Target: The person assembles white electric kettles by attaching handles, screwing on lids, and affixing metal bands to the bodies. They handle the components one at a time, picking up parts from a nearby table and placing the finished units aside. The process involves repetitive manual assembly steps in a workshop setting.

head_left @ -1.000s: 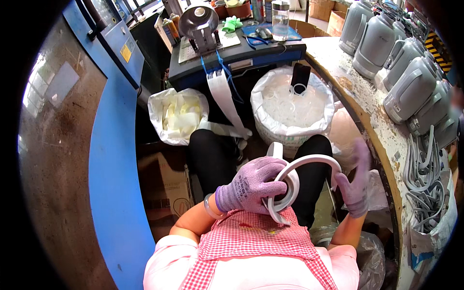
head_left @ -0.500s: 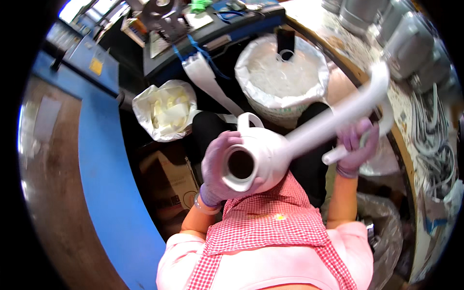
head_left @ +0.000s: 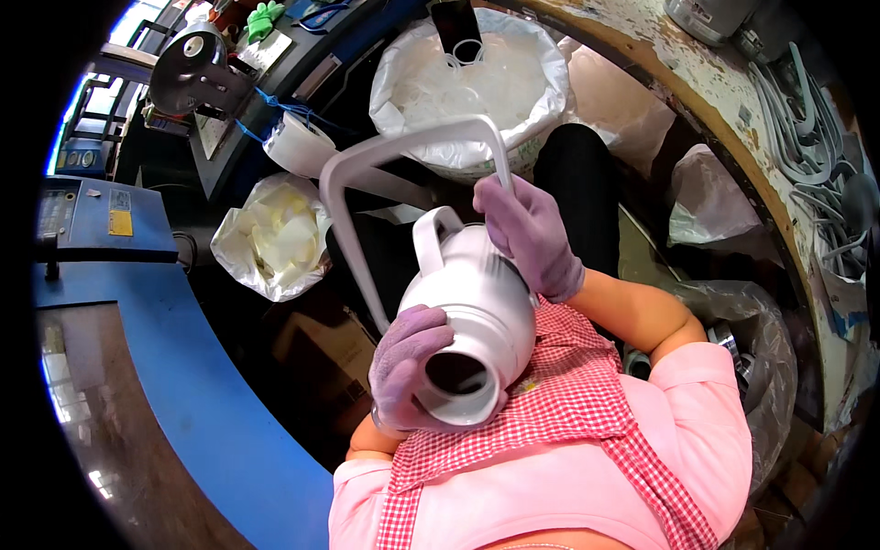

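Wrapping my gloved left grip [head_left: 408, 371] round the mouth end of the white jug body [head_left: 490, 298], I hold it tilted over my lap near the left edge of the red-checked apron [head_left: 550, 422], its dark opening facing me. My right grip [head_left: 532, 234] is closed on one end of the white bent handle [head_left: 412, 137], which arches beyond the jug; I cannot tell whether its other end, beside my left grip, touches anything. Grey strips [head_left: 807, 137] lie past the curved edge of the worn surface [head_left: 632, 37] on my right.
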Action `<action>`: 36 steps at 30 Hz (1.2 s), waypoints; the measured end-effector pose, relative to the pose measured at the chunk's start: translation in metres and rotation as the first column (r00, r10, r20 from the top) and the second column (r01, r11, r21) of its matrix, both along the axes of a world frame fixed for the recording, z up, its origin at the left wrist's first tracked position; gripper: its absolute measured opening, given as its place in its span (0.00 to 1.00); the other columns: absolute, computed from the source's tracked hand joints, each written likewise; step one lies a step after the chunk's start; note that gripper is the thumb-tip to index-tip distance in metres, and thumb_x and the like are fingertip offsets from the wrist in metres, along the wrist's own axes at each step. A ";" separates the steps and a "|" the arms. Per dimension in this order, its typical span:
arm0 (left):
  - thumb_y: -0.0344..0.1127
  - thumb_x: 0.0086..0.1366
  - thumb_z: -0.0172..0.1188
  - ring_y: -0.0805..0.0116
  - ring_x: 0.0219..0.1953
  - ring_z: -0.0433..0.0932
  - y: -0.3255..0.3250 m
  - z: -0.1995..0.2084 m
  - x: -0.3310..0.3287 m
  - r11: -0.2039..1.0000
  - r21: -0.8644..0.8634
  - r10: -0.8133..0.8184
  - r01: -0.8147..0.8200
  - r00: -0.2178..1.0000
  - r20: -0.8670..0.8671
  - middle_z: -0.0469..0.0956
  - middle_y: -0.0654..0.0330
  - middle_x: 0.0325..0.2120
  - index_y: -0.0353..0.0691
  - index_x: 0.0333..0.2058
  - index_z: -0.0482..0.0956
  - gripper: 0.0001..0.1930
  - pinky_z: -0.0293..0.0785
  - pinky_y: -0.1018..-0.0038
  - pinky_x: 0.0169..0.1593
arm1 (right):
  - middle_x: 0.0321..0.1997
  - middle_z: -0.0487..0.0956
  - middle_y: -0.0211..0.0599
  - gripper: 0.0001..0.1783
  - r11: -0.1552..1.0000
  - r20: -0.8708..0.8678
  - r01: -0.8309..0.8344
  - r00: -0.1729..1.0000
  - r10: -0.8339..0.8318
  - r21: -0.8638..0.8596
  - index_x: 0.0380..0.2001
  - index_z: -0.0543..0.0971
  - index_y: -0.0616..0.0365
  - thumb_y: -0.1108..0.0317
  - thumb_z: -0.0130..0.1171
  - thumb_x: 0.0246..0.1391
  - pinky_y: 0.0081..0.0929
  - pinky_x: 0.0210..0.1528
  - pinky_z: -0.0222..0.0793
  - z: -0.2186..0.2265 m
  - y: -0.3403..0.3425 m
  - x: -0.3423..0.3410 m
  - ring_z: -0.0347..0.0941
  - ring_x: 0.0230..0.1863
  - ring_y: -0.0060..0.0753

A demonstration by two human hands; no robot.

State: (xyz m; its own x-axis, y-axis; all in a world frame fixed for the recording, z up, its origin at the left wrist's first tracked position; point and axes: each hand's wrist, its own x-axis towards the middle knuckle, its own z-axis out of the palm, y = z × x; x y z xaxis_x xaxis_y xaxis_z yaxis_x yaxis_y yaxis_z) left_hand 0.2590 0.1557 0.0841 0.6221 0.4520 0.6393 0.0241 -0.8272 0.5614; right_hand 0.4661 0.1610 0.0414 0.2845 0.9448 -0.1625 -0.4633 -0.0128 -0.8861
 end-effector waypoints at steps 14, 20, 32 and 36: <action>0.44 0.61 0.64 0.51 0.70 0.62 0.058 -0.090 0.010 0.357 -0.832 -0.201 0.425 0.904 0.376 0.65 0.42 0.67 0.27 0.56 0.76 0.30 0.55 0.58 0.72 | 0.10 0.57 0.14 0.29 0.920 -0.553 -0.255 0.739 0.384 0.297 0.28 0.66 0.47 0.35 0.39 0.70 0.15 0.19 0.48 -0.040 -0.026 0.055 0.51 0.11 0.12; 0.46 0.62 0.57 0.50 0.63 0.72 0.048 -0.074 0.006 0.375 -0.905 -0.050 0.200 0.979 0.196 0.76 0.42 0.57 0.29 0.53 0.78 0.27 0.63 0.57 0.68 | 0.10 0.57 0.13 0.27 0.963 -0.606 -0.199 0.748 0.270 0.183 0.28 0.64 0.46 0.35 0.42 0.69 0.15 0.20 0.48 -0.038 -0.015 0.045 0.49 0.11 0.12; 0.60 0.57 0.65 0.59 0.56 0.73 0.035 -0.010 0.042 0.892 -0.440 0.214 -0.099 0.952 0.220 0.75 0.51 0.51 0.35 0.67 0.63 0.47 0.69 0.63 0.60 | 0.38 0.79 0.31 0.15 0.911 0.552 -0.095 0.819 -0.158 0.401 0.48 0.79 0.50 0.59 0.61 0.60 0.32 0.39 0.77 0.018 -0.021 0.013 0.78 0.36 0.32; 0.51 0.54 0.70 0.56 0.58 0.71 0.115 -0.015 0.005 0.928 -0.340 0.062 -0.151 0.964 -0.259 0.72 0.51 0.54 0.32 0.65 0.63 0.46 0.65 0.62 0.63 | 0.51 0.80 0.38 0.17 0.745 0.628 -0.292 0.749 -0.212 0.600 0.47 0.81 0.49 0.63 0.68 0.52 0.39 0.45 0.78 0.033 -0.046 0.007 0.80 0.44 0.44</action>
State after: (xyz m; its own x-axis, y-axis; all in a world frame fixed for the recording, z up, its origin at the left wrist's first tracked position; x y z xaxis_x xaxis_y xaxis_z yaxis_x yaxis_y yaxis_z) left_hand 0.2638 0.2704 0.0689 0.6720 0.6921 0.2634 0.2710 -0.5608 0.7823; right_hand 0.4734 0.1146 0.0740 0.0341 0.7460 0.6651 0.1837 0.6494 -0.7379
